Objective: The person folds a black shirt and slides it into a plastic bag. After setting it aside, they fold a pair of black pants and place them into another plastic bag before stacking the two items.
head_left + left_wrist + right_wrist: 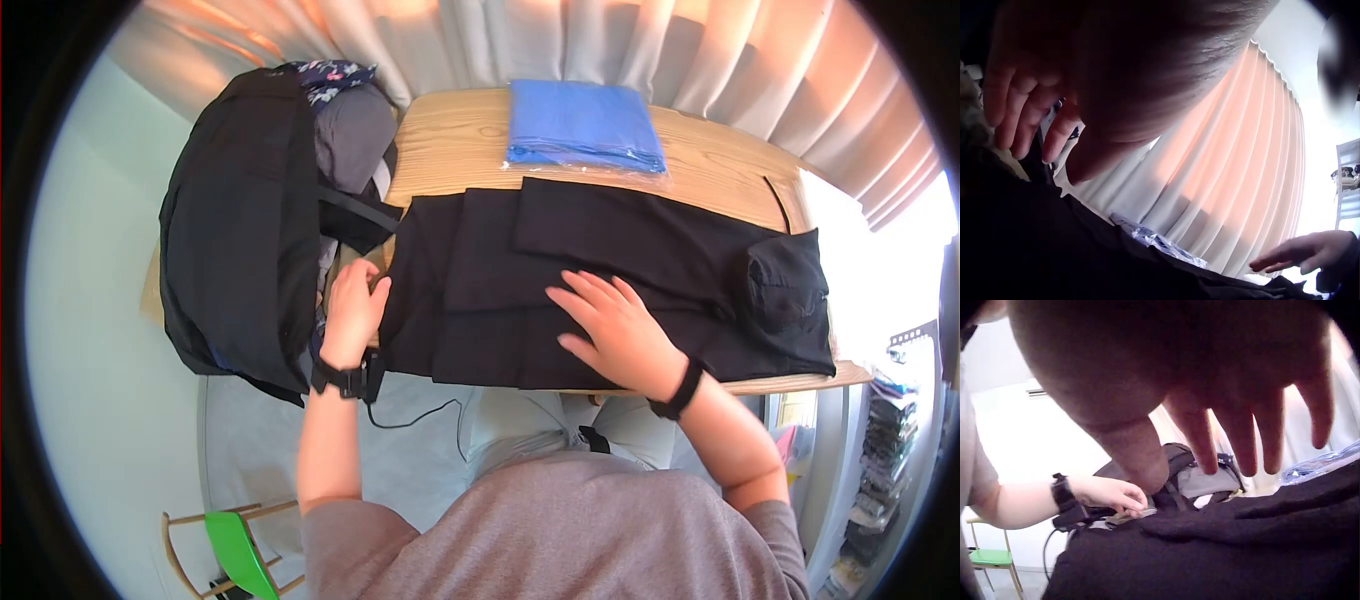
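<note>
Black fabric garment (620,235) lies flat under a spread right hand (625,340)

Pale wooden table (450,120), wood grain showing along its far side, carries the garment lengthwise across its front. Big black fabric bag (240,220) stands at the table's left end, stuffed with grey cloth (355,135) and a dark floral cloth (335,78); a black strap (360,213) reaches from it toward the garment's left end. The garment lies in overlapping flat layers at the left and centre, with a bunched, rounded opening (785,285) at its right end. Beyond it, near the curtain, sits a folded blue item in clear plastic (585,125).

The garment is directly below the right hand's fingers, which hover just above its middle layers. They are well opened, nearly straight and fanned apart, the thumb out to the side, with hold of nothing.

The left hand (352,310) hangs between the bag and the garment's left edge, the cloth just beside its thumb. Its fingers are loosely bent and partly open, with no cloth gripped in them; whether a fingertip brushes something underneath, I cannot tell. Both wrists wear black bands, and a thin black cable (415,418) trails from the left one.
</note>
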A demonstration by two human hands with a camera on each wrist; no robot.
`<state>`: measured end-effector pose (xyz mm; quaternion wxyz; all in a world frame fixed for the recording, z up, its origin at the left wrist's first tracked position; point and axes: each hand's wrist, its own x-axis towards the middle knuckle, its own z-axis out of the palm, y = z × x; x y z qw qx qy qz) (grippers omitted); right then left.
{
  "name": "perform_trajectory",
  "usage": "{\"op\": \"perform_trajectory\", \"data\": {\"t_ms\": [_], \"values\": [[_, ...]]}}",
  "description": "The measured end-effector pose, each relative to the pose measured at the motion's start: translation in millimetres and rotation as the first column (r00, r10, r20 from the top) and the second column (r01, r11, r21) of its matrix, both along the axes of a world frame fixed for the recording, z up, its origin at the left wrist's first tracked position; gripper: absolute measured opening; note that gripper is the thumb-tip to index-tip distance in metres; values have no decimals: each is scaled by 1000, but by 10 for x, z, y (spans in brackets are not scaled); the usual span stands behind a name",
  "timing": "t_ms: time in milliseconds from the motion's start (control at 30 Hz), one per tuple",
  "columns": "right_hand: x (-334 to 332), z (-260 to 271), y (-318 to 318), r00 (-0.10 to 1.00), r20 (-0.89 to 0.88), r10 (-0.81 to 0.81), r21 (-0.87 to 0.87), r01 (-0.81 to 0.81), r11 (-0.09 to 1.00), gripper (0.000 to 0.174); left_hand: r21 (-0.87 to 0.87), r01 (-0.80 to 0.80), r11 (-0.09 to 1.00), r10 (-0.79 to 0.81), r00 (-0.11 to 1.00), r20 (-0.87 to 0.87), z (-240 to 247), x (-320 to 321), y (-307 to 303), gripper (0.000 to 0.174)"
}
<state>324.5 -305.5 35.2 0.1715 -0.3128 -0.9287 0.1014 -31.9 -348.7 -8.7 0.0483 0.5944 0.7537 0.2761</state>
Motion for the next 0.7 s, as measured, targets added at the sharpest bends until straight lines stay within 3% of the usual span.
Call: {"op": "perform_trajectory", "data": {"t_ms": [33,100,133,233,333,400,433,500,533,567,633,700], "values": [[-111,-11,121,996,-83,15,65,-10,998,43,-2,16,1000,-16,1000,-7,33,84,-58,24],[-342,-37,373,995,-50,-88,76,92,993,30,93,5,996,7,992,-127,77,242,-192,32],[-437,-95,473,987,24,-156,73,154,985,30,46,11,999,-6,993,-121,124,328,-254,40],[-653,-349,745,929,221,-298,84,287,954,23,-11,81,997,-82,995,-52,148,509,-425,53],[-654,-391,835,928,153,-340,107,327,939,12,-113,190,975,-179,979,96,154,594,-572,56],[-605,-335,869,952,4,-306,-11,306,952,6,-136,217,967,-197,969,151,96,619,-632,56],[-584,-297,832,950,11,-311,-15,312,950,6,-145,216,966,-188,965,182,71,621,-652,56],[-553,-177,726,953,-185,-239,-26,238,971,7,-154,220,963,-184,959,218,36,605,-658,56],[-551,-123,684,967,-72,-244,-105,236,966,9,-153,209,966,-170,957,235,25,596,-655,55],[-518,-209,669,965,-66,-253,-106,245,964,9,-151,199,968,-157,955,253,15,594,-653,54],[-467,-375,668,998,-4,-57,-133,56,990,18,-142,204,969,-164,954,251,-14,601,-657,53],[-401,-388,681,999,-3,-51,-131,50,990,26,-52,177,983,-160,957,244,-45,591,-674,49]]}}
